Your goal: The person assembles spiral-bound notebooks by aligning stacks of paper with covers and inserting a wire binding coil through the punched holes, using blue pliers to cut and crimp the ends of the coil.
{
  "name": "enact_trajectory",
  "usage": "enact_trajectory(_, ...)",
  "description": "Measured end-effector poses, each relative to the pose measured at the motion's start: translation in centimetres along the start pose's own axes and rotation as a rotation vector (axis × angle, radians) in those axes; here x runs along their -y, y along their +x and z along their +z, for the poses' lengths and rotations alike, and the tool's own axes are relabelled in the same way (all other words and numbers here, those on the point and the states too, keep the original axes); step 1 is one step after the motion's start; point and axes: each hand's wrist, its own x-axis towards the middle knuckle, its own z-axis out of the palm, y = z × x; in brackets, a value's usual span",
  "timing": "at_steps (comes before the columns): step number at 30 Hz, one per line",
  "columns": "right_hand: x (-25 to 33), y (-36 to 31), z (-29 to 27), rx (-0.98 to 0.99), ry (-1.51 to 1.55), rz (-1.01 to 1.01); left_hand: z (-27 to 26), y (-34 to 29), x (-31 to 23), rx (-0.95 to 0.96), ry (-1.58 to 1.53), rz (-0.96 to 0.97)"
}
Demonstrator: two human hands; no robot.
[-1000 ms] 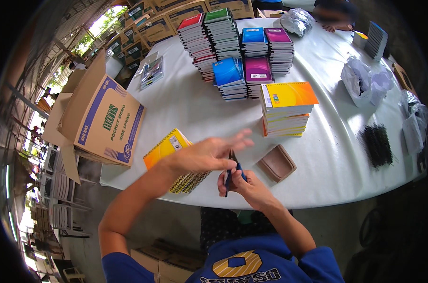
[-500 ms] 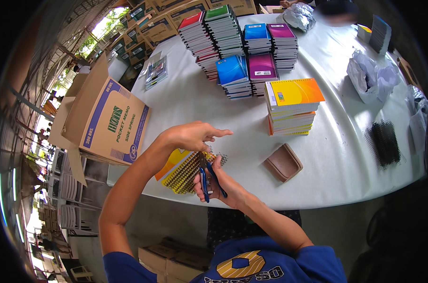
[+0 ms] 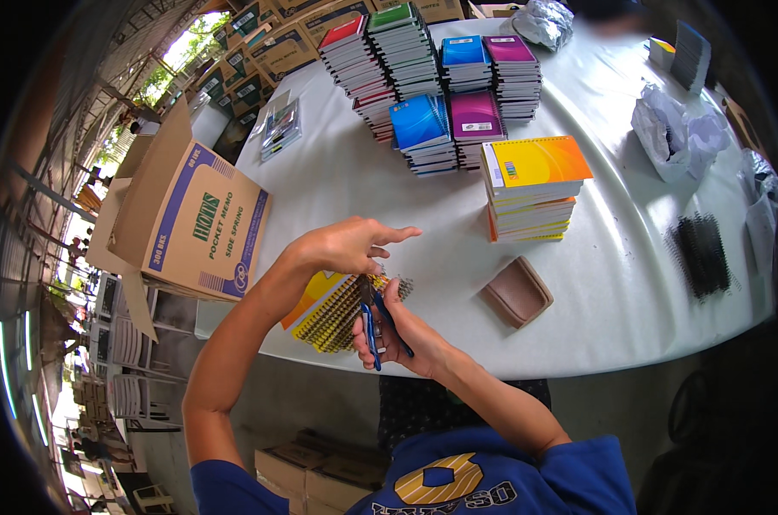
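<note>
Near the table's front edge lies a stack of yellow spiral-bound notebooks [image 3: 329,313], its coils facing me and loose coil ends sticking out at the right. My right hand [image 3: 397,339] is closed round the blue handles of a pair of pliers [image 3: 373,322]. Their jaws reach the coil ends at the stack's right. Over the same end bends my left hand [image 3: 346,247], index finger stretched out to the right, thumb and other fingers curled down onto the notebooks by the jaws. Exactly what those fingertips pinch is partly hidden.
Right of my hands are a brown pouch [image 3: 517,293] and a pile of yellow-orange notebooks [image 3: 539,163]. Farther back stand stacks of blue [image 3: 420,122], purple, red and green notebooks. An open carton [image 3: 208,219] is at left; black coils [image 3: 699,256] and plastic bags [image 3: 661,137] lie at right.
Both hands and the pliers stay almost in place at the coil ends. The view has shifted slightly.
</note>
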Motion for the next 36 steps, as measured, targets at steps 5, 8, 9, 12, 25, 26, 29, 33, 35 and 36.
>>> enact_trajectory(5, -0.4, 0.5, -0.7, -0.041, 0.026, 0.013, 0.3, -0.1, -0.6, -0.014, -0.03, -0.104)
enact_trajectory(8, -1.1, 1.6, -3.3, 0.415, 0.351, 0.086, 0.2, 0.2, -0.7, -0.023, 0.04, -0.044)
enact_trajectory(9, -1.1, 1.6, -3.5, 0.403, 0.326, 0.088, 0.3, 0.2, -1.0, -0.02, 0.039, -0.043)
enact_trajectory(12, -1.4, 0.5, -0.5, 0.131, 0.149, 0.06, 0.3, 0.0, -1.0, -0.027, 0.015, -0.159)
enact_trajectory(25, -2.4, 1.3, -3.8, 0.364, 0.354, 0.051, 0.8, 0.3, -0.9, -0.045, 0.21, -0.092)
enact_trajectory(26, -2.3, 0.8, -2.5, 0.366, 0.357, 0.059, 0.9, 0.2, -0.5, -0.043, 0.229, -0.086)
enact_trajectory(29, -2.0, -0.1, 0.2, -0.125, 0.022, 0.039, 0.8, 0.3, -0.7, -0.036, 0.261, -0.1)
enact_trajectory(33, -2.1, 0.3, -0.6, -0.098, 0.036, 0.013, 0.8, 0.7, -0.7, -0.047, 0.258, -0.071)
enact_trajectory(35, -2.0, 0.4, -0.5, -0.084, 0.031, 0.005, 0.8, 0.8, -0.5, -0.044, 0.3, -0.053)
enact_trajectory(36, -1.9, 0.3, -0.2, -0.099, 0.044, 0.012, 0.9, 0.7, -0.2, -0.046, 0.299, -0.058)
